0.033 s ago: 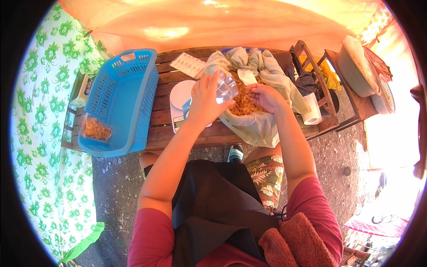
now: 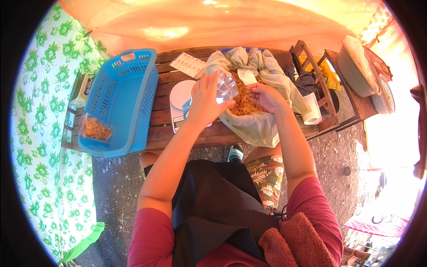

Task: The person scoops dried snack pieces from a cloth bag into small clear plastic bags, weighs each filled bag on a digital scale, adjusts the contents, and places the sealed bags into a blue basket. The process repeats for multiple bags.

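Nothing visibly shifts between the two pictures: both hands and everything on the wooden desk [image 2: 160, 118] keep the same places, so the work appears to stand at the same point, with a bag held near the loose snacks. The left hand [image 2: 206, 99], near the middle of the frame, holds a clear plastic bag [image 2: 227, 88], its fingers curved round the bag's left side. Right of the bag, the right hand [image 2: 266, 97] is partly curled over the orange-brown snack pieces [image 2: 247, 107], its fingertips at the lower edge of a white scoop-like piece [image 2: 247, 76]; I cannot tell whether they grip it. The snacks lie in pale cloth [image 2: 260, 129], between and just below the hands. Left of the left hand sits a white scale [image 2: 180, 95]; in the left of the frame, a blue basket [image 2: 118, 104] holds a filled bag [image 2: 95, 129] at its lower-left corner.
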`<state>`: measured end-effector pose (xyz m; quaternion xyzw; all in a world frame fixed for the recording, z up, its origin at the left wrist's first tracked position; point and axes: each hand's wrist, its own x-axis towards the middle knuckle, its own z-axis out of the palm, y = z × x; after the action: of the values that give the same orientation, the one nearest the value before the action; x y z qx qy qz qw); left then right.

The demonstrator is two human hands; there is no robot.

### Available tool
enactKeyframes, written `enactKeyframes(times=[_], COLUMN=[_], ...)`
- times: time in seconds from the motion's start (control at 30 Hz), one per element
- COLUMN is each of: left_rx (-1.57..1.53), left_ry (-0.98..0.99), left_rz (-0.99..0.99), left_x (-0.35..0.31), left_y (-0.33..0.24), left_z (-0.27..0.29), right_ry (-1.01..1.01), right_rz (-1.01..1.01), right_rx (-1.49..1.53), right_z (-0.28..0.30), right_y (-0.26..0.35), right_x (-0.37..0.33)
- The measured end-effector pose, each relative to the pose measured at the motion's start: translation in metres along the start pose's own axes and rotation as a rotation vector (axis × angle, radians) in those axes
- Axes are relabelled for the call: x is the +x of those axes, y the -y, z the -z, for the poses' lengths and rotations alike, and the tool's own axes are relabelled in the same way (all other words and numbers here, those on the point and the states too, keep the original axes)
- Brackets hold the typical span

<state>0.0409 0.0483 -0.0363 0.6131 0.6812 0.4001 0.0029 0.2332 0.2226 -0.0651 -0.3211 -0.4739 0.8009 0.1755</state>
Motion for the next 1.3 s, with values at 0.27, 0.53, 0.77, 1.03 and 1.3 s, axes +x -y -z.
enactKeyframes(times=[0.27, 0.53, 0.77, 1.03, 1.3], left_rx=[0.016, 0.012, 0.069, 0.07, 0.072], left_ry=[0.012, 0.015, 0.071, 0.026, 0.034], left_rz=[0.005, 0.005, -0.026, -0.028, -0.015], left_x=[0.0, -0.002, -0.01, -0.006, -0.01], left_y=[-0.004, -0.003, -0.005, -0.007, -0.003], left_z=[0.0, -0.004, -0.011, -0.006, -0.006], right_ry=[-0.011, -0.071, -0.083, 0.148, 0.259], right_rz=[-0.024, -0.066, 0.235, 0.147, 0.146], right_rx=[-0.029, -0.063, -0.166, 0.417, 0.619], right_z=[0.01, 0.005, -0.038, -0.042, -0.017], right_y=[-0.005, -0.002, 0.027, 0.038, 0.023], right_x=[0.007, 0.007, -0.01, -0.005, -0.001])
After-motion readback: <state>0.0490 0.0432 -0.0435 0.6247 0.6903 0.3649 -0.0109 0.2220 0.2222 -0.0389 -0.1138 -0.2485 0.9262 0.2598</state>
